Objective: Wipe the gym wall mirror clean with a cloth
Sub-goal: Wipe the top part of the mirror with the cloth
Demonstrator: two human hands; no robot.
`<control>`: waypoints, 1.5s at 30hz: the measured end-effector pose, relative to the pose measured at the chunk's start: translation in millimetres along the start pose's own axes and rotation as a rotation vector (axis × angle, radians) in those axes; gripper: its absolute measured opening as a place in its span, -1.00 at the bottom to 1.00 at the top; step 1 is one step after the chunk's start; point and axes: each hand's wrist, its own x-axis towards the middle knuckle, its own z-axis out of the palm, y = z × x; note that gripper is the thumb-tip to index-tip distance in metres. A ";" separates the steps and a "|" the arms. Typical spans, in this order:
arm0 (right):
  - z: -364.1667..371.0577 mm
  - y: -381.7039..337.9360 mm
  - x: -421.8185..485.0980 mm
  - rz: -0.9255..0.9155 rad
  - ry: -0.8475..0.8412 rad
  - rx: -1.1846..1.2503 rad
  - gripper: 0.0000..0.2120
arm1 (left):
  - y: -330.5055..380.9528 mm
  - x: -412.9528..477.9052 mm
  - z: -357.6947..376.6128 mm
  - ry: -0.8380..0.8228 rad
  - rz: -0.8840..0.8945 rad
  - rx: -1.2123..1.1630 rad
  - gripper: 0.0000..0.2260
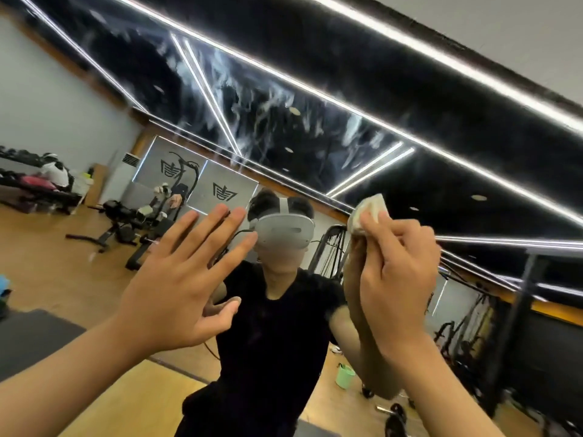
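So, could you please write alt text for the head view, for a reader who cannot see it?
A person's right hand holds a pale cloth up to a gym wall mirror, the left hand raised open beside it. White smears streak the glass; gym machines and a green bucket show reflected.

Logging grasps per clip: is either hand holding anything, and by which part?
The right hand grips the cloth by its lower end, its top bunched free. The left hand is open, holding nothing.

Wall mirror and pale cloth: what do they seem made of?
The wall mirror looks like glossy glass: it reflects the room sharply, and white smears sit on its surface. The cloth gripped by the right hand looks soft and matte, crumpled into folds; fabric or paper, I cannot tell.
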 end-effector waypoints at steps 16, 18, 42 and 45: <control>43.5 -8.1 102.1 0.011 0.037 -0.100 -0.69 | -1.0 -0.4 2.6 0.028 0.000 -0.037 -0.16; 36.5 -26.7 62.8 -0.041 0.023 -0.036 -0.76 | -1.2 -0.6 3.0 0.028 0.002 -0.025 -0.16; 16.4 -24.1 7.4 -0.200 -0.114 -0.015 -0.79 | -1.7 -0.7 2.0 0.026 0.000 -0.040 -0.21; 3.1 -10.9 -4.7 -0.468 -0.241 -0.050 -0.61 | -0.9 -1.2 1.5 0.036 0.000 -0.038 -0.22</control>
